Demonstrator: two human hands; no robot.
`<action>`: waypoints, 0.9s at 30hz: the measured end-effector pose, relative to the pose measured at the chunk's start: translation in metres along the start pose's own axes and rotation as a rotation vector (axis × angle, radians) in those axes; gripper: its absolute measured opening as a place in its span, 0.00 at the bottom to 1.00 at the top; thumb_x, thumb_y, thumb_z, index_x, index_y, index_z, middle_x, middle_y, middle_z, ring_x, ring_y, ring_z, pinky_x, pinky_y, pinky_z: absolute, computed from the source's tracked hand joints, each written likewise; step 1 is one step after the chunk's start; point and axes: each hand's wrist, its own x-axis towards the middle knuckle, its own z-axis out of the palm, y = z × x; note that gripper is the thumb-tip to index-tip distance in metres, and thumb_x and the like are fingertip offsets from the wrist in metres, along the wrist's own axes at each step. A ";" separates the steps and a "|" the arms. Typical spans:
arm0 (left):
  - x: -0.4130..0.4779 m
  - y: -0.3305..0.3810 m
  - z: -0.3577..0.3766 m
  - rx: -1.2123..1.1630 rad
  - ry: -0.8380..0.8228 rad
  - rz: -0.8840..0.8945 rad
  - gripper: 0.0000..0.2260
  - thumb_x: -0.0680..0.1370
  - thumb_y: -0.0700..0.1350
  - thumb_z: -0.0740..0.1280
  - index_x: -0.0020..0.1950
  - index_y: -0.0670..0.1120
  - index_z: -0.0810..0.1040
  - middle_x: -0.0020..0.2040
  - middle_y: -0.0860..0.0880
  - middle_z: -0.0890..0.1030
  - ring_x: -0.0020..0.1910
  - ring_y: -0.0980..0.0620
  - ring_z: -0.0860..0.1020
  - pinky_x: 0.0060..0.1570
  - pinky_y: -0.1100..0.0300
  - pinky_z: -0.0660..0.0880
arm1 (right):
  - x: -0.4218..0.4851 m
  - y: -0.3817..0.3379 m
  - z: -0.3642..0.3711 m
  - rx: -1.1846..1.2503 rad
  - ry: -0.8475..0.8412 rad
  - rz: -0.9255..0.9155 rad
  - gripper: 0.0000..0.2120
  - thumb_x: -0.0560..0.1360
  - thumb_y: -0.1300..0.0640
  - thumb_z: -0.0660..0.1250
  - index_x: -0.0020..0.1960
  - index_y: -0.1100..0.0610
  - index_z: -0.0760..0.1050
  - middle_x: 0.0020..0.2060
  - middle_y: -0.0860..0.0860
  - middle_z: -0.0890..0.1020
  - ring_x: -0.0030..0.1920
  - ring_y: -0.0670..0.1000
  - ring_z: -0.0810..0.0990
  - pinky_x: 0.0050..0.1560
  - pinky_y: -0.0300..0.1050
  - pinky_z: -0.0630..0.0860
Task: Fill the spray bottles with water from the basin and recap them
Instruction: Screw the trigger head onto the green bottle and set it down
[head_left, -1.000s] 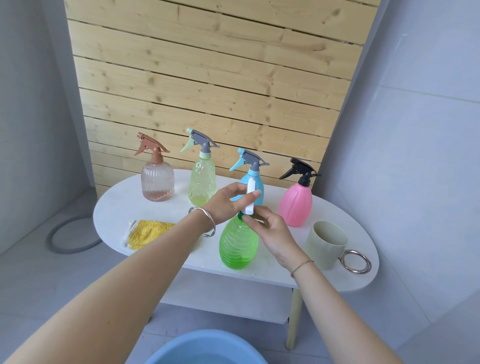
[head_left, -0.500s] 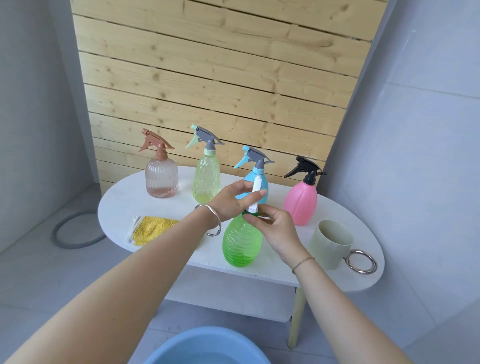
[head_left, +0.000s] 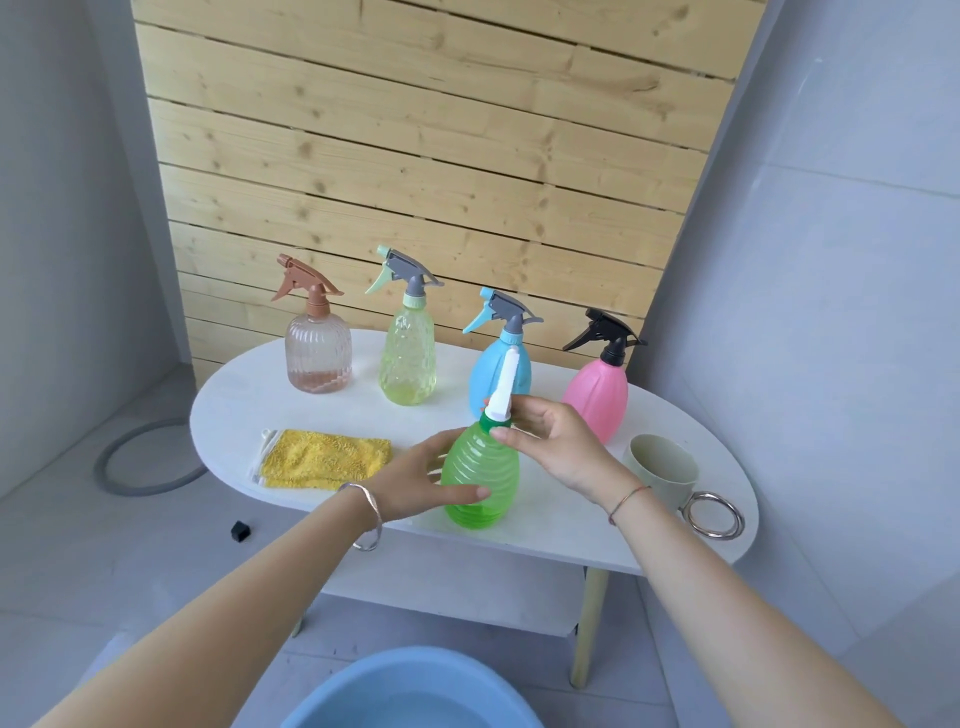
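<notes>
A ribbed green spray bottle stands near the front edge of the white oval table, its white spray head on top. My left hand lies against the bottle's left side, thumb across its front and fingers behind it. My right hand pinches the green collar under the spray head. Behind stand a brown-topped clear bottle, a pale yellow-green bottle, a blue bottle and a pink bottle, all capped. The blue basin with water sits on the floor below me.
A yellow cloth lies on the table left of the green bottle. A beige mug with a metal ring handle stands at the right. A grey hose ring and a small black piece lie on the floor at left.
My left hand has let go of the white spray head and dropped to the green bottle's body. My right hand stays at the neck. The camera has moved closer.
</notes>
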 end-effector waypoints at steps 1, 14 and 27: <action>0.001 -0.001 0.001 0.032 0.024 0.024 0.37 0.59 0.59 0.77 0.67 0.56 0.69 0.60 0.56 0.79 0.61 0.59 0.77 0.63 0.61 0.73 | 0.000 0.000 0.001 -0.008 0.020 -0.014 0.15 0.73 0.61 0.71 0.55 0.46 0.77 0.55 0.45 0.82 0.60 0.44 0.79 0.68 0.50 0.70; 0.005 -0.007 0.021 0.077 0.263 0.111 0.29 0.65 0.49 0.79 0.62 0.52 0.71 0.58 0.54 0.77 0.58 0.52 0.76 0.51 0.61 0.77 | 0.000 0.007 0.017 -0.055 0.223 -0.027 0.13 0.71 0.57 0.74 0.55 0.53 0.79 0.52 0.47 0.84 0.56 0.46 0.80 0.62 0.51 0.75; -0.003 0.020 0.035 -0.118 0.224 -0.160 0.20 0.84 0.51 0.50 0.73 0.45 0.65 0.64 0.48 0.76 0.70 0.48 0.68 0.71 0.53 0.60 | -0.031 0.035 0.006 -0.079 0.342 0.255 0.33 0.66 0.51 0.77 0.66 0.51 0.67 0.61 0.47 0.75 0.62 0.47 0.73 0.63 0.42 0.69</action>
